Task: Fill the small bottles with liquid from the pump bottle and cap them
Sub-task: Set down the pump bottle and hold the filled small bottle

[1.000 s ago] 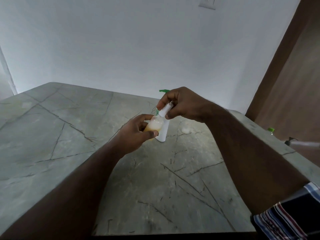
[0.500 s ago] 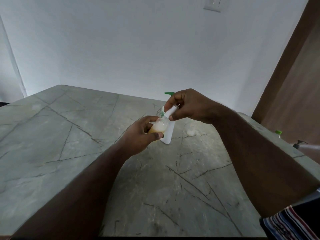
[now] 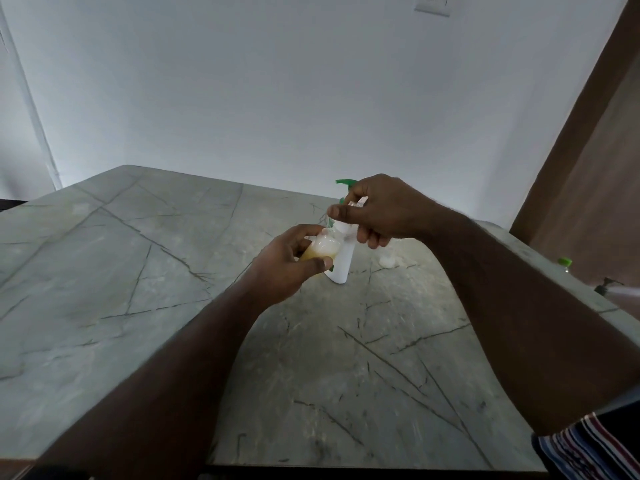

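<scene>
At frame centre, above grey veined stone counter (image 3: 138,271): small translucent plastic bottle of amber liquid (image 3: 320,249) gripped in left hand (image 3: 287,268), long axis tilted, neck toward upper right; right hand (image 3: 379,211) pinching white cap (image 3: 344,228) there, before white green-topped pump bottle (image 3: 341,268).

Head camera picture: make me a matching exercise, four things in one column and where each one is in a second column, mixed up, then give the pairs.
Things:
1. small bottle
2. pump bottle
3. white cap
4. green-topped bottle

Places:
A. at the far right edge of the table
B. pinched in the right hand
C. in the grip of the left hand
D. standing on the table behind both hands

Pairs: 1-C, 2-D, 3-B, 4-A
</scene>
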Demonstrator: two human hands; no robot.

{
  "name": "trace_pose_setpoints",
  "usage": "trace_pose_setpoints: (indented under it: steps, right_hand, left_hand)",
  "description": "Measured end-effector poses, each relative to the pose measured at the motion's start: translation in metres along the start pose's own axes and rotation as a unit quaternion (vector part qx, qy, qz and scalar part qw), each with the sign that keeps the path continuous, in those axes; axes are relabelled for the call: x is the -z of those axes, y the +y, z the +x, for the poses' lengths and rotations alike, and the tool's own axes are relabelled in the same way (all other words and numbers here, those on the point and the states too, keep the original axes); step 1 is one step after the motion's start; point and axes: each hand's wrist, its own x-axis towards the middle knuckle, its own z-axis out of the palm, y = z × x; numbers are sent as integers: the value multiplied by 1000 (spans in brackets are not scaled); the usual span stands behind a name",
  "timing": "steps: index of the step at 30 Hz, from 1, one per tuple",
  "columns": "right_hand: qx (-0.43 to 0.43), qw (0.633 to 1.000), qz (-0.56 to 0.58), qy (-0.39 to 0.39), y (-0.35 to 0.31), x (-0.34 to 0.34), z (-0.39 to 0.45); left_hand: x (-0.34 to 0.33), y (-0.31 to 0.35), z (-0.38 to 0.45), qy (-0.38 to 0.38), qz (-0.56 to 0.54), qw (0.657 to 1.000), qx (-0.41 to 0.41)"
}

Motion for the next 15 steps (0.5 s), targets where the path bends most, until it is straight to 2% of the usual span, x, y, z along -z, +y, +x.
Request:
trace_pose_setpoints:
  steps: [2, 7, 9, 12, 13, 15]
  right_hand:
    - [16, 1000, -14, 8, -1, 9, -5]
    - [82, 991, 100, -39, 4, 17, -14]
    - [58, 993, 105, 7, 2, 8, -12]
    - [12, 995, 48, 89, 2, -2, -10]
    - [14, 995, 43, 89, 2, -3, -10]
    - [34, 993, 106, 46, 4, 0, -13]
  left_hand:
    - [0, -1, 0, -7, 1, 1000, 3]
    - [-2, 0, 1, -8, -12, 1000, -2]
    - [-2, 1, 0, -8, -17, 1000, -1]
    - [-2, 2, 0, -14, -40, 999, 5]
    - [-2, 2, 0, -17, -43, 999, 8]
    - [-2, 1, 0, -20, -43, 999, 10]
